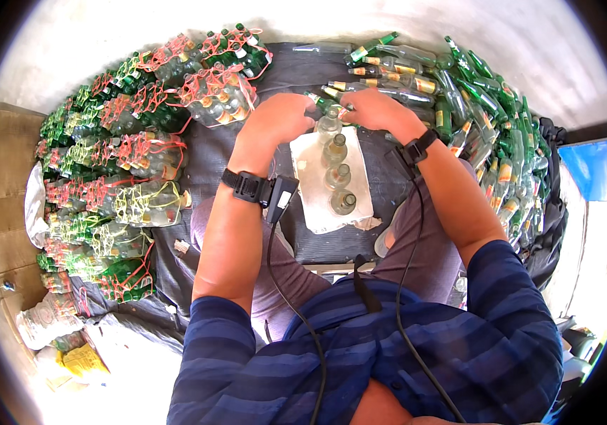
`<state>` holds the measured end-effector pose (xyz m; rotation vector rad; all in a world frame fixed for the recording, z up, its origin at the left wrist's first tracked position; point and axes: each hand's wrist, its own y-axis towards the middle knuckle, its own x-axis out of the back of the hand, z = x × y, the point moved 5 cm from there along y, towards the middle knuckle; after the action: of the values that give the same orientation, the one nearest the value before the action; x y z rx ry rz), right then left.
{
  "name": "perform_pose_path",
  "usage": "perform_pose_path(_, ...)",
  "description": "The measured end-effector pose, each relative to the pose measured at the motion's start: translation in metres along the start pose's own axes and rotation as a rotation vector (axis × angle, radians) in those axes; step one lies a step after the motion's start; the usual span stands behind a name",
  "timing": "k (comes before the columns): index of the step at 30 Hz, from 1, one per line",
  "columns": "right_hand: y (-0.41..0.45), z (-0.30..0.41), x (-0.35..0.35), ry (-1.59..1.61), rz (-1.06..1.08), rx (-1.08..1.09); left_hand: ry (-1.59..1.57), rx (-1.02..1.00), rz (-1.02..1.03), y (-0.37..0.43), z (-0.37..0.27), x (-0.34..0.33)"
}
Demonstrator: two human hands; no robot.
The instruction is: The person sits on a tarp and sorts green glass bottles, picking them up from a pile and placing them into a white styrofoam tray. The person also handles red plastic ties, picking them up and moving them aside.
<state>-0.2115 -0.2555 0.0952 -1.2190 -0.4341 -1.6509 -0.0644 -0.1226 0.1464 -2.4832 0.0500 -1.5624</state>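
Several clear glass bottles (338, 176) stand upright in a row on a white board (303, 199) between my legs. Beyond the farthest one, a green glass bottle (317, 100) lies aslant, its neck towards the left. My right hand (380, 109) has its fingers and thumb at the labelled part of this bottle and appears to grip it; the contact is partly hidden. To the left, my left hand (285, 117) is held near the neck, thumb and fingers apart, with nothing seen in it. Both wrists wear black straps with cabled devices.
Bundles of green and clear bottles (218, 98), bound with red and yellow plastic strips, are packed along the left. A heap of loose bottles (473, 106) lies at the right, reaching towards my right arm. Dark sheeting (303, 69) covers the floor, and a pale wall (303, 21) rises behind.
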Motion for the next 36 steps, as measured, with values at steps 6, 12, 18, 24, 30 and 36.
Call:
perform_pose_path(6, 0.000, -0.010, -0.006, -0.092, 0.000, 0.075, 0.031, -0.080, 0.063, 0.014, -0.025, -0.041)
perform_pose_path(12, -0.005, -0.015, -0.007, -0.085, 0.042, 0.022, 0.070, -0.064, 0.145, 0.024, -0.039, -0.079)
perform_pose_path(18, -0.017, -0.013, 0.012, -0.068, 0.032, 0.026, 0.155, -0.104, 0.149, 0.032, -0.044, -0.094)
perform_pose_path(24, -0.026, -0.038, 0.033, 0.073, -0.146, 0.016, 0.246, -0.135, 0.122, 0.031, -0.044, -0.100)
perform_pose_path(30, -0.064, -0.068, 0.093, 0.337, -0.369, -0.048, 0.237, -0.082, 0.162, 0.026, -0.053, -0.092)
perform_pose_path(36, -0.240, -0.124, 0.158, 0.682, -1.075, -0.142, 0.193, -0.064, 0.108, 0.006, -0.043, -0.067)
